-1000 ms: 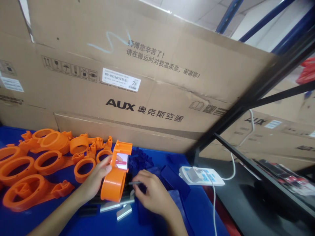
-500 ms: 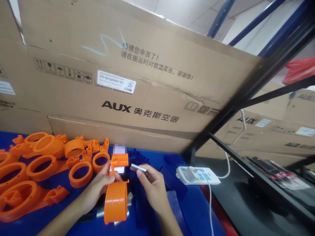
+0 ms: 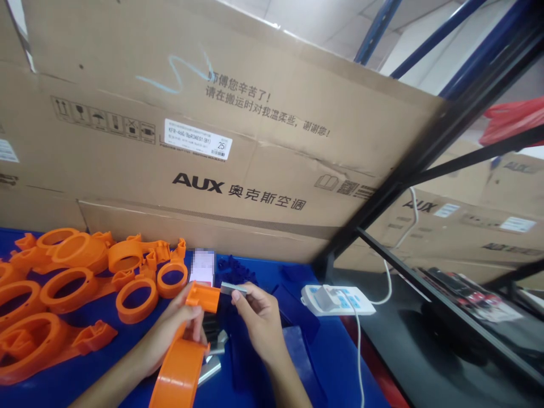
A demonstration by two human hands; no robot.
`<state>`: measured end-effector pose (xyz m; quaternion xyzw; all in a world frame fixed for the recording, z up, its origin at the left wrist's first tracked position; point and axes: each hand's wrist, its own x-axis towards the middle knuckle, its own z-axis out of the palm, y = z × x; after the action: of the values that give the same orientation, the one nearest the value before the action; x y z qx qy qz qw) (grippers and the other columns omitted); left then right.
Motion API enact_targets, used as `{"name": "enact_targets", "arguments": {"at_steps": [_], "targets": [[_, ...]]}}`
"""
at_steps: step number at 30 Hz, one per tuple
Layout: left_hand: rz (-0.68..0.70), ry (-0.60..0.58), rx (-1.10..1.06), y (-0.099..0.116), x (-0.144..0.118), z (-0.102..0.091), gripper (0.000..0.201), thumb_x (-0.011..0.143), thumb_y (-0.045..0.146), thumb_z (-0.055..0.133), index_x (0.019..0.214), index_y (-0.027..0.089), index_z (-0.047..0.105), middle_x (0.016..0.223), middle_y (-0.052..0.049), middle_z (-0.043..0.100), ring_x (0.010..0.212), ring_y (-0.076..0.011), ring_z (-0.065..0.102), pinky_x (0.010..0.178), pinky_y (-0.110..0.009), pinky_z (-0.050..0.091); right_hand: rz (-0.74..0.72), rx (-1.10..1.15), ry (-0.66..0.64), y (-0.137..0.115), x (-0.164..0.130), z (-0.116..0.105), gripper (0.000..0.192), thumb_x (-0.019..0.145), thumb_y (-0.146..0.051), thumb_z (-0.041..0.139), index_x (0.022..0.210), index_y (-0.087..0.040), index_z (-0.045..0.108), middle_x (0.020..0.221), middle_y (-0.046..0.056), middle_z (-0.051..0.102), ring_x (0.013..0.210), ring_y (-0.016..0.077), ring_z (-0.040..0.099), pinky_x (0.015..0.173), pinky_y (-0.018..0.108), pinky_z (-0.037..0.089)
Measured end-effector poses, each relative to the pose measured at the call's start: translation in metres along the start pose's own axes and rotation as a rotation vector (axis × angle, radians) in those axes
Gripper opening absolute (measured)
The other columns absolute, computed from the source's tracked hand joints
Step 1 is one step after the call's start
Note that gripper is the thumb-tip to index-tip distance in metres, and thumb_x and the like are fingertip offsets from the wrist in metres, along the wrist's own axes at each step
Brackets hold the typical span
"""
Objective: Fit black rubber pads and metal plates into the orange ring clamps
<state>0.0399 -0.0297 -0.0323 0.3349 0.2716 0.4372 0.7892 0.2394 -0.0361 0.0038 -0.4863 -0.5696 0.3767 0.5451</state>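
Here, left hand wrapped around a curved orange plastic tape-dispenser body, held above the blue table with its boxy head end tilted up toward the centre. Right hand pinching a small serrated grey metal blade strip between thumb and fingertips, toothed edge up, touching or just beside the orange head. Not yet seated, by the look of it: blade mostly outside the slot, so fitting begun and pressing home left to do. More loose metal strips lying on the table under the hands. To the left, a heap of orange plastic rings and frames. Behind, a large brown cardboard carton; to the right, a white power strip.
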Motion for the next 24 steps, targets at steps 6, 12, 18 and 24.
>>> {"name": "enact_targets", "arguments": {"at_steps": [6, 12, 18, 24], "targets": [[0.01, 0.02, -0.007, 0.005, -0.003, 0.009, 0.014, 0.091, 0.033, 0.064, 0.1, 0.022, 0.061, 0.056, 0.005, 0.06, 0.05, -0.0199, 0.068, 0.051, -0.03, 0.057, -0.016, 0.006, -0.019, -0.004, -0.001, -0.001, 0.023, 0.095, -0.039, 0.07, 0.084, -0.02, 0.076, 0.072, -0.002, 0.061, 0.064, 0.0133, 0.05, 0.061, 0.025, 0.04], [-0.006, 0.034, -0.013, 0.005, -0.002, 0.01, 0.018, 0.091, 0.035, 0.064, 0.081, 0.021, 0.059, 0.052, 0.004, 0.06, 0.048, -0.0207, 0.068, 0.048, -0.029, 0.055, -0.018, -0.011, -0.035, -0.003, -0.002, 0.001, 0.022, 0.095, -0.038, 0.071, 0.084, -0.02, 0.076, 0.071, -0.002, 0.061, 0.064, 0.013, 0.051, 0.062, 0.025, 0.041], [-0.058, 0.027, -0.038, 0.003, 0.002, 0.005, 0.02, 0.091, 0.041, 0.065, 0.088, 0.022, 0.061, 0.049, 0.003, 0.061, 0.044, -0.022, 0.068, 0.043, -0.028, 0.052, 0.0, -0.053, -0.037, -0.003, -0.001, 0.001, 0.023, 0.095, -0.038, 0.07, 0.084, -0.019, 0.075, 0.069, -0.001, 0.063, 0.063, 0.0135, 0.052, 0.061, 0.025, 0.042], [-0.065, 0.022, -0.056, 0.006, 0.001, 0.008, 0.021, 0.094, 0.042, 0.066, 0.092, 0.022, 0.062, 0.047, 0.004, 0.062, 0.042, -0.0215, 0.068, 0.041, -0.025, 0.05, 0.011, -0.075, -0.084, -0.005, -0.001, -0.004, 0.025, 0.096, -0.039, 0.069, 0.082, -0.019, 0.073, 0.069, -0.001, 0.064, 0.063, 0.0134, 0.054, 0.062, 0.024, 0.041]]}}
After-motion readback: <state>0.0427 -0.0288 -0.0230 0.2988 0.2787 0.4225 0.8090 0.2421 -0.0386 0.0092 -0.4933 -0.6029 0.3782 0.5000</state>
